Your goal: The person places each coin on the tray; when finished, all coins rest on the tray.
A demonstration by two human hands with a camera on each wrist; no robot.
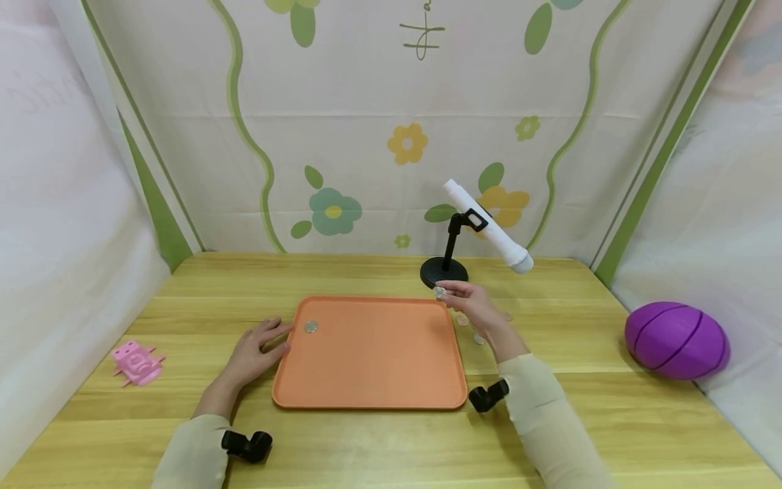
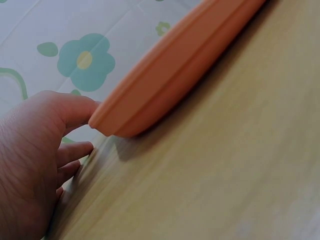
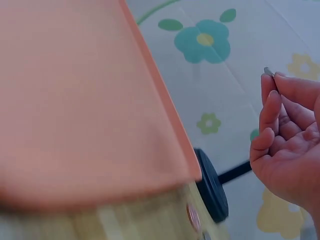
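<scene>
The worktop is pale grained wood, smooth. The tray looks matt orange plastic; the coin on it shiny metal; the ball glossy purple.

A purple ball lies far right, a pink toy far left, a black stand behind.

Head view looks down over the whole table; both wrist views sit close, sharing the orange tray
</scene>
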